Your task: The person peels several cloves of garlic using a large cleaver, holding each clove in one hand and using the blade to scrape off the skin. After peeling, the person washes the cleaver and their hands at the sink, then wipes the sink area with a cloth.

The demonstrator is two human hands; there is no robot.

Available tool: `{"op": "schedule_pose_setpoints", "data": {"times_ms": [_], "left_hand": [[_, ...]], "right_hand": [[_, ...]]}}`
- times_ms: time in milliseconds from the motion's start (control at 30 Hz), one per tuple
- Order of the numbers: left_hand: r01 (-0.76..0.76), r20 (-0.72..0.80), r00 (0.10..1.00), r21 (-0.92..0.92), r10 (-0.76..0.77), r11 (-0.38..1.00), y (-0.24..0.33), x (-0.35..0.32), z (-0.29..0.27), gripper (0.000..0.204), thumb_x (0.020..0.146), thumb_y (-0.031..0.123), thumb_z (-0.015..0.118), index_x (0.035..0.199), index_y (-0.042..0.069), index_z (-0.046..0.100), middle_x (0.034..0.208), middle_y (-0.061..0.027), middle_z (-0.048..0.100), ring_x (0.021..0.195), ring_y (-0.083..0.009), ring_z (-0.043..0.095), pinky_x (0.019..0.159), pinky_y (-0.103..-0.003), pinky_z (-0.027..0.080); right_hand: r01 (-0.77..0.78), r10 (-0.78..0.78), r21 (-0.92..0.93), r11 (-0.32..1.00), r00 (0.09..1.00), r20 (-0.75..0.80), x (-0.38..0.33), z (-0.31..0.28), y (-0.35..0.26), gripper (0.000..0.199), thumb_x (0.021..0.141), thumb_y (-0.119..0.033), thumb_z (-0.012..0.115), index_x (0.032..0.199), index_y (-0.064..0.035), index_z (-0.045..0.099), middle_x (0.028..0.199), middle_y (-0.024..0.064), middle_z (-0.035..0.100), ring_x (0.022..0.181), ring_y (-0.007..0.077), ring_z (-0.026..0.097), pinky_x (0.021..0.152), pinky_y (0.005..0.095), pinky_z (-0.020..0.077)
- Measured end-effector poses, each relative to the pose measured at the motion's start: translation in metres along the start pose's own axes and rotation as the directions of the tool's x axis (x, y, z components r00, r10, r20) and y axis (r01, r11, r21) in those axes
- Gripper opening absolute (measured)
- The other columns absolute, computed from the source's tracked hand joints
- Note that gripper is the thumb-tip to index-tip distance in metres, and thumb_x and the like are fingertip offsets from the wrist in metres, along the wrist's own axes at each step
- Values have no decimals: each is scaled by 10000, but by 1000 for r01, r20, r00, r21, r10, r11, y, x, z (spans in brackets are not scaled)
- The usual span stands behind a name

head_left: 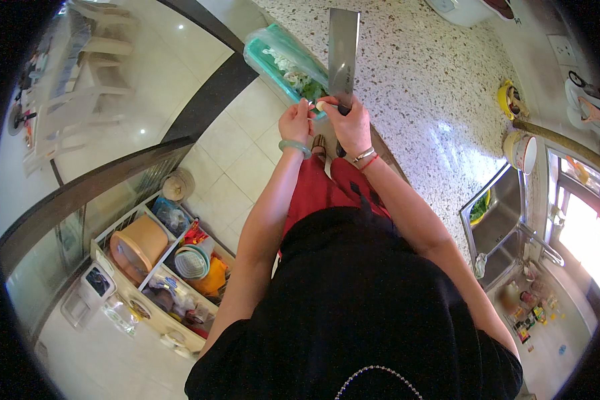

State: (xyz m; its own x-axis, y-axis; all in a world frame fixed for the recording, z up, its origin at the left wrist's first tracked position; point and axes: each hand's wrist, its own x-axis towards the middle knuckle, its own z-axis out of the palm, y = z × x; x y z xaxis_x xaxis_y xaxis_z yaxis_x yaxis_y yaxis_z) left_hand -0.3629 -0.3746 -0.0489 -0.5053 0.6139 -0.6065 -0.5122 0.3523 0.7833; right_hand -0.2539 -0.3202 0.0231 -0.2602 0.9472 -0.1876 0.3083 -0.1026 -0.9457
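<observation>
1. While the head view looks down on both forearms, the right hand (351,127) has its fingers wrapped around the dark handle of a cleaver (344,57), whose broad steel blade points away from the body beside the counter's edge.
2. Thumb and forefinger of that same hand also pinch a small pale clove-like piece (321,106); it sits at the fingertips, just left of the handle.
3. Close by, the left hand (295,125) has its thumb and fingers drawn narrowly together, tips near the clove-like piece; whether they hold a scrap of their own, I cannot tell.
4. Just beyond the hands stands a long teal bin (263,44) with a clear plastic liner (305,55); white scraps (285,65) and green leaves (313,89) lie inside.
5. A pale green bangle (295,147) circles the left wrist; a metal bracelet (365,155) and a red cord (369,163) circle the right.
6. To the right spreads a speckled countertop (420,80), with a steel sink (499,223) set into it. Leafy greens (478,209) show inside the sink, and a white-lined bowl (528,155) stands near its far end.
7. At lower left, a storage rack (150,277) holds a tan bucket (140,245), nested baskets (191,263) and an orange bag (211,278).
</observation>
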Motion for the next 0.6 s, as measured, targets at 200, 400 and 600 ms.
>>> {"op": "schedule_pose_setpoints", "data": {"times_ms": [200, 400, 600], "left_hand": [[-227, -50, 957, 485, 286, 845, -27, 53, -4, 222, 826, 235, 651, 827, 15, 679, 716, -92, 676, 637, -177, 649, 599, -326, 510], [-289, -6, 911, 705, 412, 648, -28, 58, 5, 198, 807, 206, 685, 956, 76, 688, 849, -90, 700, 780, -187, 664, 721, -309, 509], [-423, 80, 892, 497, 445, 758, -30, 58, 2, 120, 827, 133, 659, 940, 100, 685, 883, -130, 693, 845, -273, 660, 778, -345, 509]], "right_hand": [[-33, 33, -3, 999, 999, -32, 11, -1, 12, 186, 773, -147, 694, 900, -15, 664, 808, 75, 692, 709, 161, 622, 678, 300, 489], [-176, 179, 46, 983, 982, -62, 15, -13, 3, 227, 770, -168, 699, 923, -9, 643, 814, 90, 694, 725, 188, 656, 680, 316, 504], [-160, 162, 31, 987, 984, -72, 17, -18, 8, 215, 768, -167, 705, 911, -18, 647, 779, 79, 681, 687, 160, 632, 659, 297, 494]]}}
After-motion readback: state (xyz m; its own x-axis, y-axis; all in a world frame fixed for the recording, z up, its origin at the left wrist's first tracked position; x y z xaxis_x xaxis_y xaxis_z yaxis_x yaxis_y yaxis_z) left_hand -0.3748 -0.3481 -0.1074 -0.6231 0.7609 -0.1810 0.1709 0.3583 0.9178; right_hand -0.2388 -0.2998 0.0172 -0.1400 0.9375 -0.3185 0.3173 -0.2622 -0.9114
